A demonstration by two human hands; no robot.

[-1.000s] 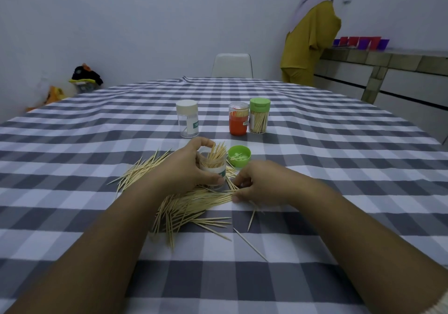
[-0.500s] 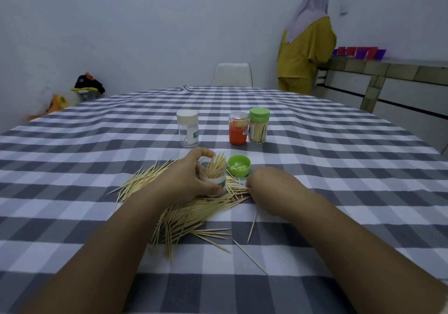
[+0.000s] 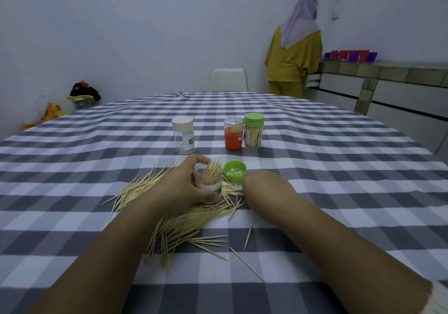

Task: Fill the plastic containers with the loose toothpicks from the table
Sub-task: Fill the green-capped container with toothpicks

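on the checked table (image 3: 315, 168) | left hand (image 3: 179, 190) still grips open container (image 3: 210, 180) | right hand (image 3: 264, 187) has shifted beside the toothpicks (image 3: 184, 224), grip hidden | filling unfinished

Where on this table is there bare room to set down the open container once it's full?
Bare checked cloth lies between the white-capped clear container and the orange container, and right of the loose green lid. Crowded: the loose toothpick pile around the left hand and right hand.
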